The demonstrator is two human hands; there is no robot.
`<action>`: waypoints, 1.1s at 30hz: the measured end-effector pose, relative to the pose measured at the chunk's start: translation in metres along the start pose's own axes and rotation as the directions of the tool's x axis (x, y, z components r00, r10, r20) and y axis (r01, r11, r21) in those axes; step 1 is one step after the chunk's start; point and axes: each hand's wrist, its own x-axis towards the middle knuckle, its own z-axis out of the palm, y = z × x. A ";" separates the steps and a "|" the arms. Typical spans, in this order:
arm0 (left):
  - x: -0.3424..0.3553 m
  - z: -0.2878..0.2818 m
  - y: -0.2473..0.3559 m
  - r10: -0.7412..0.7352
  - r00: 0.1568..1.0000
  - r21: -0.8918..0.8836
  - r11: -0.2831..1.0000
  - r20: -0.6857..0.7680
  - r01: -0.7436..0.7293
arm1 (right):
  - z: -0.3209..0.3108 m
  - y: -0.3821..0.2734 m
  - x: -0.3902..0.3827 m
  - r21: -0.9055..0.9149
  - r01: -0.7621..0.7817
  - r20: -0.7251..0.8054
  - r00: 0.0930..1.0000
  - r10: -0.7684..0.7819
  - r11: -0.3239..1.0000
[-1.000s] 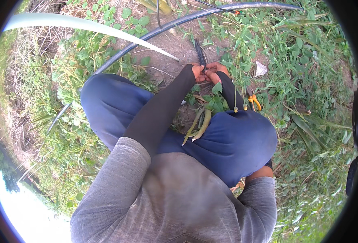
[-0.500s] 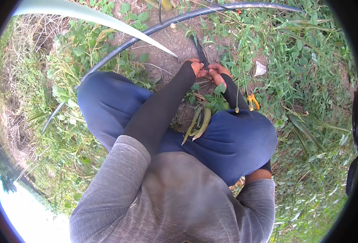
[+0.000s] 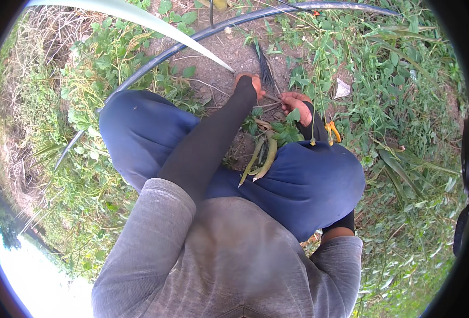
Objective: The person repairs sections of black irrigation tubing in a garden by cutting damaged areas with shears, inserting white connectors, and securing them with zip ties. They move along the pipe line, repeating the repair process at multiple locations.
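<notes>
Dark strip [image 3: 272, 97], hands [image 3: 297, 102] now farther apart

Black strands [image 3: 266, 71], far centre: thin, smooth, apparently plastic. Slim grey-brown length [image 3: 273, 97], near them: matt, material unclear. Curved pipe [image 3: 263, 15], far: smooth, plastic-looking, glossy highlights. Pale strip [image 3: 166, 29], far left: smooth, satin. Orange handles [image 3: 335, 132], right: smooth, plastic-looking. White scrap [image 3: 342, 89], far right: creased, paper or film. Black arm sleeve [image 3: 205, 146], left: matt cloth. Trousers [image 3: 308, 185]: matt cloth. Shirt [image 3: 234, 254], near: mottled matt cloth. Soil [image 3: 218, 58], far: rough, matt.
</notes>
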 end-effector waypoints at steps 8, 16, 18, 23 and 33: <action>0.006 -0.009 -0.014 0.352 0.936 0.117 0.930 -0.022 -0.347 | 0.014 -0.005 -0.021 -0.076 0.085 -0.064 0.994 -0.090 0.993; -0.035 -0.001 0.017 0.449 0.805 -0.252 0.892 0.389 -0.376 | 0.035 -0.030 -0.027 -0.153 0.197 0.016 0.980 -0.197 0.968; -0.039 0.004 0.025 0.505 0.780 -0.231 0.863 0.369 -0.449 | 0.039 -0.040 -0.027 -0.135 0.255 0.065 0.967 -0.248 0.958; -0.079 -0.005 0.042 0.592 0.802 0.267 0.763 0.078 -0.589 | 0.037 -0.050 -0.025 -0.013 0.414 0.230 0.887 -0.400 0.910; -0.209 -0.231 0.182 0.459 0.629 -0.015 0.814 0.628 -0.580 | 0.057 -0.180 -0.072 0.186 0.597 0.304 0.720 -0.624 0.780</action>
